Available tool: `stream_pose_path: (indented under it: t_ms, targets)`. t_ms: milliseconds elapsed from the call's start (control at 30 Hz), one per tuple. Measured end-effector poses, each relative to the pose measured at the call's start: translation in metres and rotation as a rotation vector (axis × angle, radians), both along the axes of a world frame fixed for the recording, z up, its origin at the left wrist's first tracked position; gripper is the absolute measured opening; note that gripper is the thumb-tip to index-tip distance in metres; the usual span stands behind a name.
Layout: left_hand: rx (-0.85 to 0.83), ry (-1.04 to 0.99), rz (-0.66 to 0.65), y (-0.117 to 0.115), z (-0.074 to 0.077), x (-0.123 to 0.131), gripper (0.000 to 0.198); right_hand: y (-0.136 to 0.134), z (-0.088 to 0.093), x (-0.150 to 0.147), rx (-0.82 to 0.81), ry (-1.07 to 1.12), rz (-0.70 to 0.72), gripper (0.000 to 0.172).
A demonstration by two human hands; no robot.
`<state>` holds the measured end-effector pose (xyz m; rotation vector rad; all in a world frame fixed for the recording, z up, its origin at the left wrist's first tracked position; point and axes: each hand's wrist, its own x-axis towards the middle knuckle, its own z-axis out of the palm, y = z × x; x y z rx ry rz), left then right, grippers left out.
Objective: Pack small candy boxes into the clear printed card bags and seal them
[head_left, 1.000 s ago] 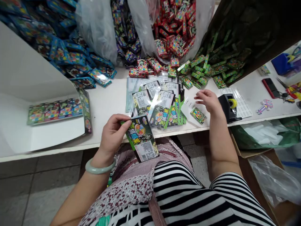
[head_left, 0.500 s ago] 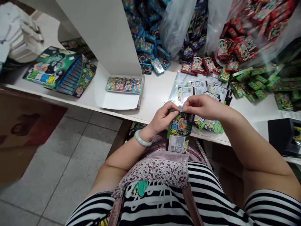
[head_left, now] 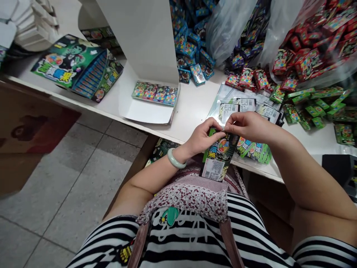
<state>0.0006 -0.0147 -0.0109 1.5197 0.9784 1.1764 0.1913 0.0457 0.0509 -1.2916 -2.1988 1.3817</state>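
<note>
A flat black and green printed candy packet (head_left: 220,149) hangs between my hands at the table's front edge, its printed side up and a white label panel near its lower end. My left hand (head_left: 205,137) pinches its top edge between thumb and fingers. Close beside it, my right hand (head_left: 243,124) pinches the same top edge. Just beyond them lies a clear plastic bag with more labelled packets (head_left: 245,105). Green packets (head_left: 255,149) stick out under my right wrist.
Small boxes lie in heaps at the back: blue boxes (head_left: 192,48), purple boxes (head_left: 245,52), red boxes (head_left: 306,56) and green boxes (head_left: 315,106). An open display carton (head_left: 147,111) holds one row of boxes. A filled green display box (head_left: 67,67) lies farther left. A cardboard carton (head_left: 36,123) stands below.
The whole view has shifted, so the table's things appear farther right and slightly higher. Both hands still pinch the packet's top edge, and the packet hangs a little more tilted.
</note>
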Motion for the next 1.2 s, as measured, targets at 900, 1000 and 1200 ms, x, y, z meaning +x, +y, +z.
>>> stream_pose_path:
  t_ms: [900, 1000, 1200]
  targets:
    - [0.229, 1.042, 0.431, 0.100, -0.028, -0.204, 0.033, 0.000, -0.082, 0.089, 0.104, 0.173, -0.647, 0.035]
    - [0.180, 1.048, 0.360, 0.097, -0.042, -0.203, 0.044, -0.004, -0.092, 0.109, 0.210, -0.018, -0.622, 0.031]
    - [0.359, 0.847, 0.168, 0.061, -0.031, -0.102, 0.060, -0.006, -0.089, 0.099, 0.445, -0.455, -0.384, 0.091]
